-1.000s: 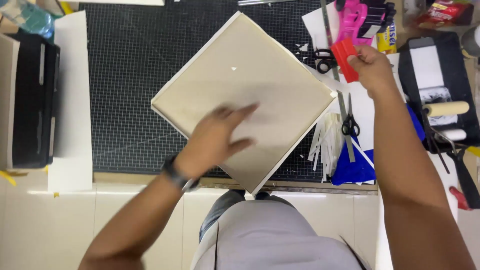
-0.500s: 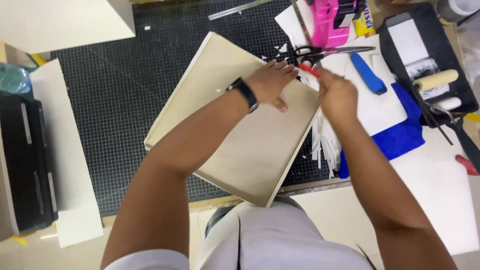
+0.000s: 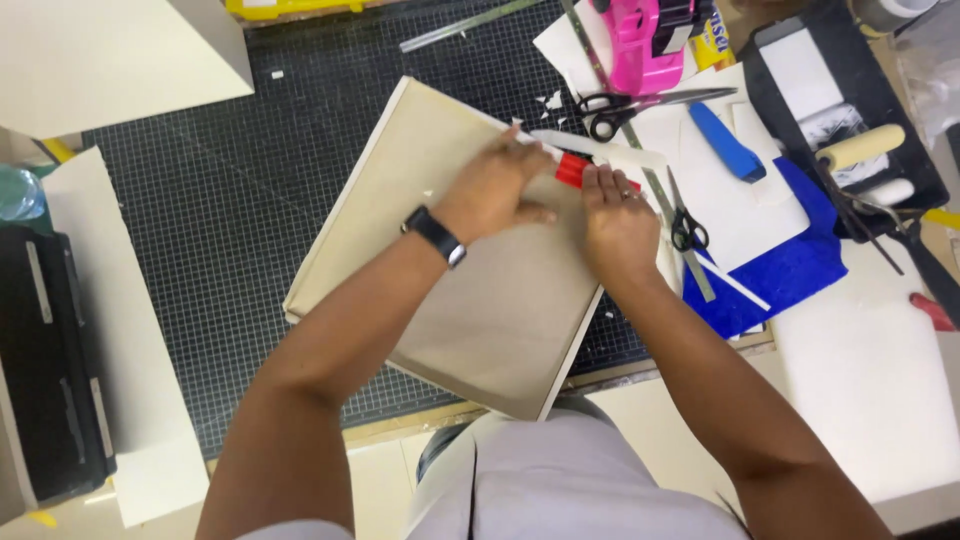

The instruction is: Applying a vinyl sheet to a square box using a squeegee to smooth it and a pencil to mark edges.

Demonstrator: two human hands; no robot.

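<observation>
Your left hand reaches across the beige board, forearm slanting up from lower left, wrist turned so the fingers lie at the board's upper right edge, their tips touching the red tool. Whether that grip is closed on it, I cannot tell. Your right hand sits just beside it, knuckles up, fingers clamped together on the red tool's other end.

The board lies tilted on the black gridded cutting mat, one corner hanging over the bench's near edge towards your body. To the right it is crowded: black scissors, a metal ruler, smaller scissors and a blue sheet all lie near your right hand. The mat to the left of the board offers open room.
</observation>
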